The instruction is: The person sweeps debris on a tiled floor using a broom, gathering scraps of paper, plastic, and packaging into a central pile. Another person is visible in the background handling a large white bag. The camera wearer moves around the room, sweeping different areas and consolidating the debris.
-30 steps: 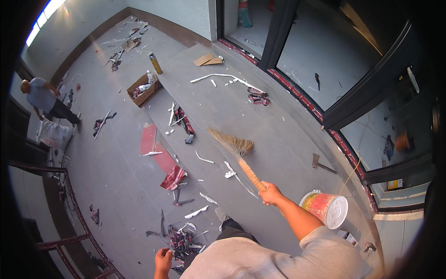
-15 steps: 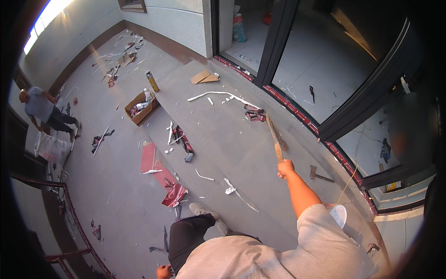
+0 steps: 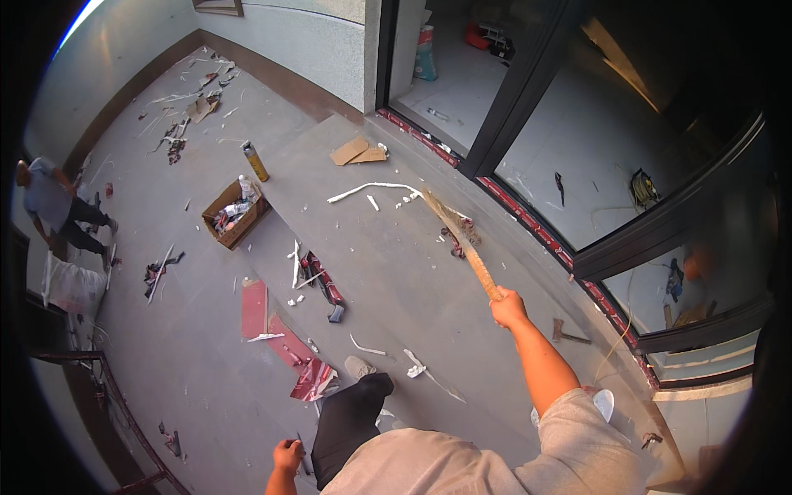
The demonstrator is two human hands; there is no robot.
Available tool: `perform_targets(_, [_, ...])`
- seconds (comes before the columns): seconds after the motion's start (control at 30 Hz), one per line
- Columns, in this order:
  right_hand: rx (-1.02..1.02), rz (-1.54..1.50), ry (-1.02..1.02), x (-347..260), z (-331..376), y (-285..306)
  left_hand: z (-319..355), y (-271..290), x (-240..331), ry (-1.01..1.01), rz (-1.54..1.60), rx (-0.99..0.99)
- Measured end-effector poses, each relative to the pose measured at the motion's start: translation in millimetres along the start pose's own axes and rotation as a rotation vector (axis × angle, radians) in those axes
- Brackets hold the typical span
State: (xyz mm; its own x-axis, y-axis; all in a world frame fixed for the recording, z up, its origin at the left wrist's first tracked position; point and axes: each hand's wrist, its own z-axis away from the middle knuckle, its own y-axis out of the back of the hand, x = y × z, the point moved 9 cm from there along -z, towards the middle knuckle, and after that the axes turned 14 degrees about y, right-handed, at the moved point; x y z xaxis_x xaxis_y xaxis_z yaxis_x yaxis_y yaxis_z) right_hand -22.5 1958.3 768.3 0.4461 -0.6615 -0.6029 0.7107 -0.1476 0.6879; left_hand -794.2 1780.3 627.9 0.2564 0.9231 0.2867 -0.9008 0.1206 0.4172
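My right hand [image 3: 509, 308] is closed round the straw-coloured handle of a hand broom [image 3: 476, 262], the arm stretched forward over the grey floor. The broom's frayed bristle end reaches a bent white strip [image 3: 375, 186] and partly covers a heap of red and black scraps [image 3: 458, 245] near the glass doors. Low in the view, my left hand [image 3: 287, 455] hangs beside my dark trouser leg with its fingers curled; nothing shows in them. A hatchet [image 3: 569, 332] lies on the floor to the right of my right hand.
A cardboard box [image 3: 235, 216] of bottles and a yellow can [image 3: 256, 162] stand ahead left. Red sheet scraps [image 3: 280, 340] lie left of my foot. Dark-framed glass doors [image 3: 536, 124] line the right. A person [image 3: 62, 202] walks at far left near a white sack [image 3: 74, 285].
The broom's bristle end has swung left across the scraps onto the white strip. My left hand has come up further into view. The person at far left has moved left in view.
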Motion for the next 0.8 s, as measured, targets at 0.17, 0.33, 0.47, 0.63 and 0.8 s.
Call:
perform_targets(0.17, [-0.108,-0.082,-0.282,5,-128,-31,-41,-12,53,0.140,0.052,-0.133])
perform_targets(0.33, [-0.201,-0.129,-0.204,-60,-78,-100,-21,2,118,0.179,0.161,-0.180])
perform_targets(0.47, [-0.425,-0.196,-0.198,-137,-2,-70,-7,-3,164,0.208,0.240,-0.237])
perform_targets(0.63, [-0.443,-0.156,-0.073,-218,-4,-20,-5,-18,198,0.236,0.204,-0.245])
perform_targets(0.8, [-0.199,0.241,0.429,-292,-165,-1,-4,-40,235,0.246,0.166,-0.239])
